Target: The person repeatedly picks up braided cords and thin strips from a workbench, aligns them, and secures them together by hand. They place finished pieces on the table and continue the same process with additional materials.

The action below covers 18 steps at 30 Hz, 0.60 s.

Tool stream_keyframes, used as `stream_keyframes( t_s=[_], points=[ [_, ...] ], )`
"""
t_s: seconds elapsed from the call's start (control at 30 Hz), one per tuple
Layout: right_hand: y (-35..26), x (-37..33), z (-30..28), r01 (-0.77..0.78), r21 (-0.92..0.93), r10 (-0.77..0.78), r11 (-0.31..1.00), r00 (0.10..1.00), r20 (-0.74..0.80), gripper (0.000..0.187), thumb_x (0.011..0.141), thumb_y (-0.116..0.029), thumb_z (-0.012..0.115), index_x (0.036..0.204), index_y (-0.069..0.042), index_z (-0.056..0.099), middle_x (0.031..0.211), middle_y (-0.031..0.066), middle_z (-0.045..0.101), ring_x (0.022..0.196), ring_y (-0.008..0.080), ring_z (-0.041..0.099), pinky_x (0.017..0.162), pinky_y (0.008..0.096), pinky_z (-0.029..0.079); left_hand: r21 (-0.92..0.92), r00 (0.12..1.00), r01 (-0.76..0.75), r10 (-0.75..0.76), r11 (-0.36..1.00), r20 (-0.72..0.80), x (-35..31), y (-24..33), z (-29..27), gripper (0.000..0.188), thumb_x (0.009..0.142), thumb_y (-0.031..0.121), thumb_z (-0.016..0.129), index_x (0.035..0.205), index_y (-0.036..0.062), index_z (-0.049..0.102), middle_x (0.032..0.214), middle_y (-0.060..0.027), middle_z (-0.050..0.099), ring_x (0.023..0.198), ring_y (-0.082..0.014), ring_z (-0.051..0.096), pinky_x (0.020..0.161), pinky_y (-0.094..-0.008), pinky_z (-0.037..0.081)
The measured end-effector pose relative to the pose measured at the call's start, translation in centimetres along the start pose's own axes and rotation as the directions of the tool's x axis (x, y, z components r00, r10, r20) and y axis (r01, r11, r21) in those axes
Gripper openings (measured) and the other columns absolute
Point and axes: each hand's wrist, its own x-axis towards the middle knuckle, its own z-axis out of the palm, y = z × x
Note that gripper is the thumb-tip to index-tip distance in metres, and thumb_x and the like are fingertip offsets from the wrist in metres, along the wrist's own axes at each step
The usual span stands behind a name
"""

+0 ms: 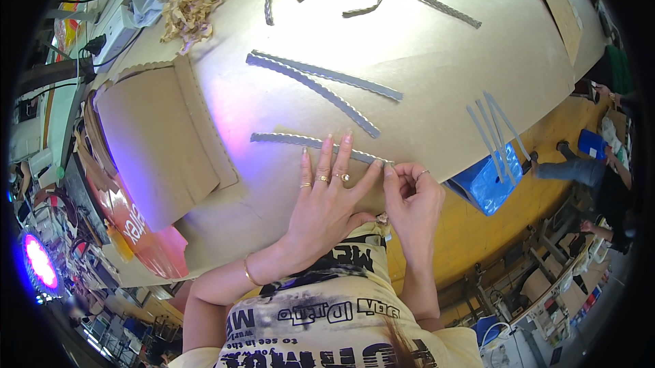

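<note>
A narrow grey strip with a light wavy edge (pixel 283 138) lies crosswise on the table in front of me. My left hand (pixel 326 199) rests flat on it, fingers spread, with rings and a bracelet showing. At the strip's right end, my right hand (pixel 414 197) is closed in a pinch, thumb and forefinger at the tip beside my left forefinger. My fingers partly cover that end. Just beyond lie two similar grey strips (pixel 327 97), meeting at their left ends and spreading apart to the right.
Braided dark strips (pixel 437 1) lie at the far side, near crumpled tan scraps (pixel 190 6). A brown folded sheet (pixel 160 143) is at left, above red plastic (pixel 140 228). Grey strips stick out of a blue bag (pixel 497 180) past the table's right edge. Another person (pixel 580 170) is at far right.
</note>
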Motion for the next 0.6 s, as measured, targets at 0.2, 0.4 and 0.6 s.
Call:
stream_keyframes(
  t_s=[0.2, 0.4, 0.6],
  points=[
    [0.3, 0.1, -0.2, 0.026, 0.031, -0.026, 0.999, 1.000, 0.009, 0.015, 0.091, -0.010, 0.069, 0.086, 0.003, 0.067, 0.063, 0.0057, 0.061, 0.052, 0.0098, 0.050, 0.050, 0.0268, 0.042, -0.002, 1.000, -0.008, 0.008, 1.000, 0.014, 0.0, 0.0, 0.3, 0.085, 0.079, 0.059, 0.070, 0.152, 0.0268, 0.041, 0.161, -0.0303, 0.016, 0.147, -0.0511, 0.016, 0.116, -0.0653, 0.017],
    [0.6, -0.3, -0.2, 0.011, 0.010, -0.010, 1.000, 1.000, -0.014, 0.011, 0.092, -0.009, 0.068, 0.090, 0.002, 0.067, 0.063, 0.0059, 0.060, 0.053, 0.0099, 0.050, 0.051, 0.0275, 0.043, 0.063, 1.000, -0.003, 0.005, 0.998, -0.031, 0.1, 0.2, 0.6, 0.091, 0.072, 0.060, 0.074, 0.151, 0.0302, 0.041, 0.161, -0.0273, 0.019, 0.148, -0.0467, 0.020, 0.113, -0.0652, 0.027],
    [3.0, -1.6, 1.0, 0.281, -0.212, -0.323, 0.936, 0.924, -0.203, 0.020, 0.091, -0.010, 0.069, 0.111, -0.007, 0.069, 0.090, 0.0098, 0.061, 0.077, 0.0205, 0.057, 0.065, 0.0320, 0.048, 0.081, 1.000, -0.009, 0.008, 0.997, 0.007, 0.2, 0.2, 0.5, 0.084, 0.080, 0.061, 0.068, 0.153, 0.0309, 0.040, 0.160, -0.0302, 0.017, 0.147, -0.0499, 0.017, 0.115, -0.0653, 0.019]
  ],
)
